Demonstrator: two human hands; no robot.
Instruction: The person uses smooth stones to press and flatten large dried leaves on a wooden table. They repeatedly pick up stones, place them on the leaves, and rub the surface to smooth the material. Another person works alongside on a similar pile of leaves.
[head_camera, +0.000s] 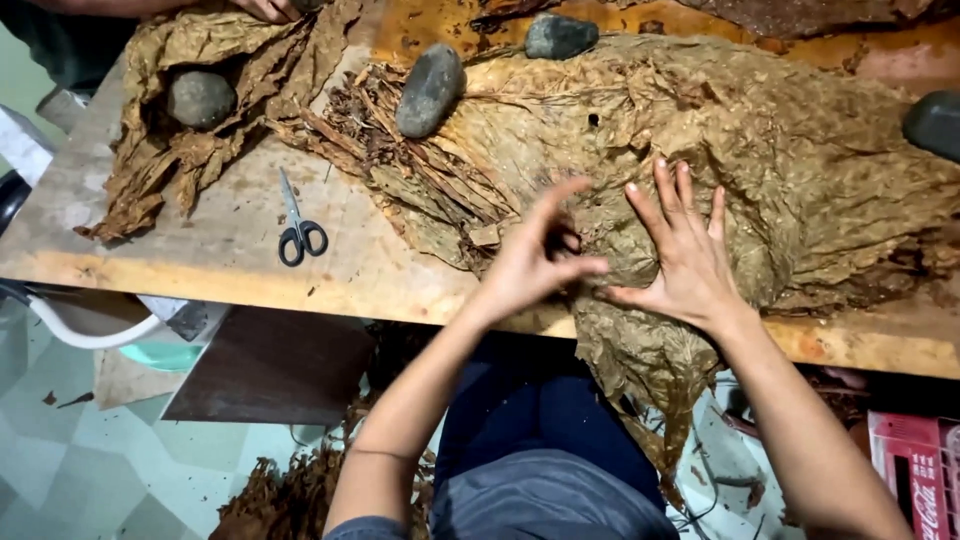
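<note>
A big heap of dry brown tobacco leaves (760, 150) covers the right half of the wooden table (210, 255). One leaf hangs over the table's front edge toward my lap. My right hand (680, 255) lies flat on the leaves, fingers spread. My left hand (535, 255) hovers just left of it, fingers apart, thumb and forefinger close to the leaf surface; it holds nothing that I can see. A bundle of stripped stems (400, 165) lies left of my hands.
Grey stones (430, 88) (560, 35) (200, 98) (935, 122) weigh down the leaves. Black-handled scissors (298, 222) lie on bare wood at the left. A second leaf pile (210, 110) sits far left, with another person's hand (268, 8) above it. A red box (915, 470) stands below right.
</note>
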